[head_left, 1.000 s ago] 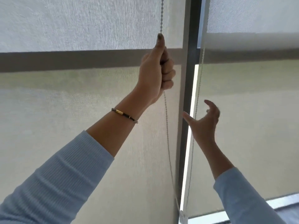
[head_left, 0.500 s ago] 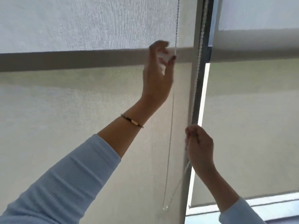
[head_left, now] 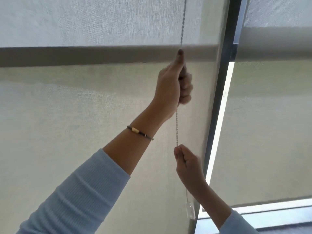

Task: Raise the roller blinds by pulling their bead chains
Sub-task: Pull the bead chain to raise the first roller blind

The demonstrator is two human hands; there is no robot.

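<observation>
A pale woven roller blind (head_left: 84, 107) fills the left of the head view. A second roller blind (head_left: 270, 124) hangs to the right of a dark window frame post (head_left: 219, 81). A bead chain (head_left: 183, 27) runs down in front of the left blind's right edge. My left hand (head_left: 172, 81) is raised high and fisted round the chain, thumb pointing up along it. Lower down, my right hand (head_left: 187, 164) pinches the same chain between thumb and fingers. The chain's stretch (head_left: 176, 129) between both hands is taut. A clear plastic chain weight (head_left: 190, 211) hangs below.
A bright gap of daylight (head_left: 219, 129) shows between the post and the right blind. Under the right blind's bottom edge a strip of window sill (head_left: 270, 210) is exposed. A dark horizontal band (head_left: 84, 56) crosses behind both blinds.
My left hand, open half a second ago, has closed on the chain high up. My right hand has moved left from the frame post and down, now gripping the same chain.
</observation>
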